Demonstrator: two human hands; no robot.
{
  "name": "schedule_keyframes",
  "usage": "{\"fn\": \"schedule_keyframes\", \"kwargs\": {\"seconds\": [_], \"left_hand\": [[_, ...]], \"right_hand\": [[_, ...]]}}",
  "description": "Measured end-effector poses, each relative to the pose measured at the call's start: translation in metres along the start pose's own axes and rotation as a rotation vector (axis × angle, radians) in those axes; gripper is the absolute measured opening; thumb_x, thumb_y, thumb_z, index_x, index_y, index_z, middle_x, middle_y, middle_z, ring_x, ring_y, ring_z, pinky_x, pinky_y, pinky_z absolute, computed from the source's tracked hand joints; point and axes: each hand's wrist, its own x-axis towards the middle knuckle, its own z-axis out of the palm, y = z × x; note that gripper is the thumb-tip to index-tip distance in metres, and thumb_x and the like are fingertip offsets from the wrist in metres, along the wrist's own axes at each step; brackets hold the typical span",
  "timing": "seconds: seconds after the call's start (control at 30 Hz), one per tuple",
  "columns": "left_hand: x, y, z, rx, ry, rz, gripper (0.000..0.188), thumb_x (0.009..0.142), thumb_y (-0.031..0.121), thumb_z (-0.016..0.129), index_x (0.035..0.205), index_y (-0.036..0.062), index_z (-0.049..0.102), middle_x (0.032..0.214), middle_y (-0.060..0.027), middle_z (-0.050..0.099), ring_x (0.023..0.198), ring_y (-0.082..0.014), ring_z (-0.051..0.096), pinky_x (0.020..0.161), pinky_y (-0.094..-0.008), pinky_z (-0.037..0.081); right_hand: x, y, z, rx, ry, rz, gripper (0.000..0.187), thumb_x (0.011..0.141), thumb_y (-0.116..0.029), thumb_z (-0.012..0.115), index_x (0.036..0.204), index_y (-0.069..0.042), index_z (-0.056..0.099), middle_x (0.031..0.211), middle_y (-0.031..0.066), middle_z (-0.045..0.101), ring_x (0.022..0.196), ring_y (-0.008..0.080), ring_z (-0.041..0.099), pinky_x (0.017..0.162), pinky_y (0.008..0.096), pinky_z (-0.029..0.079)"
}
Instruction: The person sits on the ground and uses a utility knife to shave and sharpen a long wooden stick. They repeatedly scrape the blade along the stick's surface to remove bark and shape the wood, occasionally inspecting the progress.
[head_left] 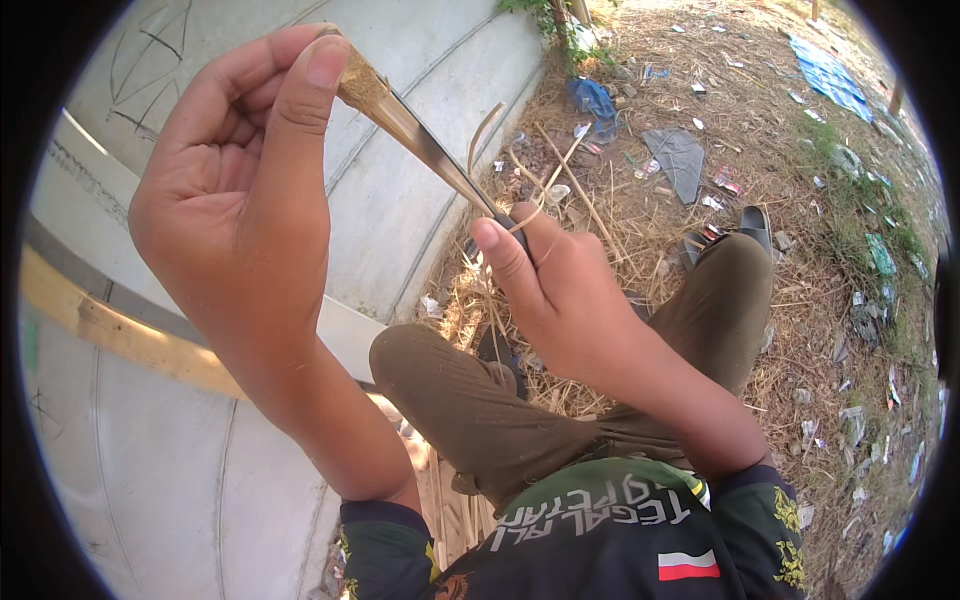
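Observation:
Raised at the upper left, my left hand (240, 200) pinches the thick end of a pale bamboo strip (372, 98) between thumb and fingers. The strip slants down to the right, toward my other hand. Closed around a dark handle, my right hand (575, 295) holds a knife (437, 152) with its blade lying along the strip. The thumb presses near the strip's lower end, where part of the handle is hidden by the fingers. Thin curled bamboo slivers (551, 185) show just beyond the right hand.
Pale concrete panels (420, 60) stand on the left, with a yellowish beam (130, 335) below. Straw-like shavings and litter cover the ground around my bent legs (480, 400). A blue plastic bag (597, 108), a grey flat piece (677, 163) and a blue sheet (828, 77) lie farther off.

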Motion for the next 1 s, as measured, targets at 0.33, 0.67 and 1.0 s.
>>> {"fn": "schedule_keyframes", "kwargs": {"seconds": [0.33,0.67,1.0], "left_hand": [[0.015,-0.007,-0.004,0.047,-0.032,-0.061,0.019,0.090,0.010,0.076,0.105,-0.0024,0.074,0.086,-0.0017,0.071,0.068,-0.0023,0.051,0.060,-0.0146,0.038],[0.015,-0.019,-0.013,0.204,0.013,-0.041,0.021,0.090,0.014,0.077,0.105,-0.0002,0.076,0.077,0.0014,0.065,0.067,-0.0036,0.050,0.063,-0.0156,0.039],[0.026,-0.057,-0.038,0.228,0.054,0.024,0.019,0.091,0.012,0.075,0.106,0.0002,0.076,0.078,-0.0021,0.067,0.070,-0.0063,0.051,0.067,-0.0169,0.040]], "right_hand": [[0.033,0.074,0.031,0.068,0.021,0.173,0.047,0.107,-0.044,0.044,0.095,0.001,0.054,0.056,0.0124,0.051,0.045,0.0244,0.051,0.051,0.0429,0.042],[0.026,0.026,0.029,0.055,0.035,-0.035,0.047,0.108,-0.039,0.045,0.087,0.002,0.052,0.056,0.0067,0.044,0.051,0.0136,0.043,0.049,0.0337,0.035],[0.066,0.124,0.021,0.883,-0.429,0.785,0.053,0.106,-0.051,0.042,0.084,-0.003,0.051,0.059,0.0030,0.051,0.045,0.0191,0.048,0.046,0.0375,0.039]]}}
